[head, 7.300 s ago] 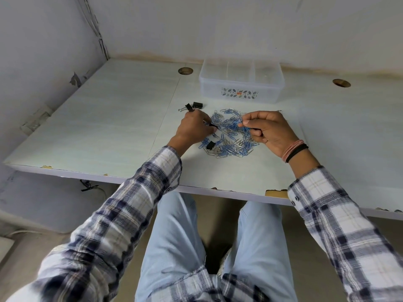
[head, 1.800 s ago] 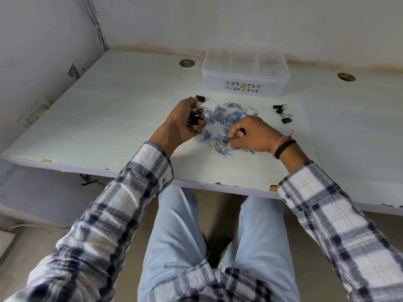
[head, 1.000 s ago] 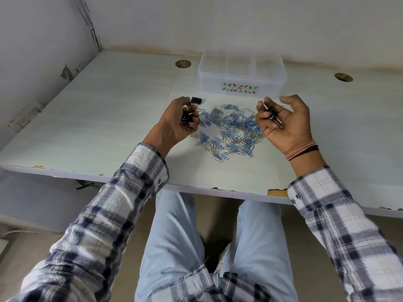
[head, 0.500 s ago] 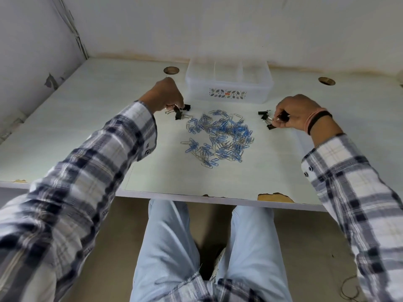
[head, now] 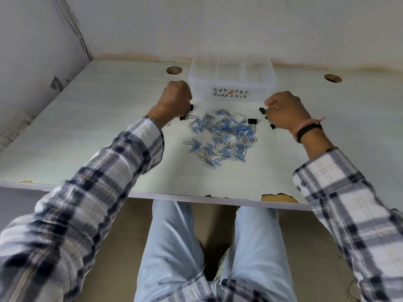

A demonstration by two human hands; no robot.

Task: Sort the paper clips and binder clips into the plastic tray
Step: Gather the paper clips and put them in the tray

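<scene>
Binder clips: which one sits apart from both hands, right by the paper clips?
The binder clip at the pile's upper right edge. The other black clips sit under the left hand or right hand.

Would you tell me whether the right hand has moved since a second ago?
Yes: the right hand went from above the paper clips down toward the tray's right corner.

One clear plastic tray (head: 231, 93) with a leaf-patterned front stands between and just beyond the two hands; its inside shows three compartments. Blue and silver wire paper clips (head: 222, 138) lie in one loose heap between the hands, too many and too tangled to count. Small black binder clips: two by the left hand (head: 175, 101), one (head: 252, 121) at the heap's edge, three by the right hand (head: 283, 111).
</scene>
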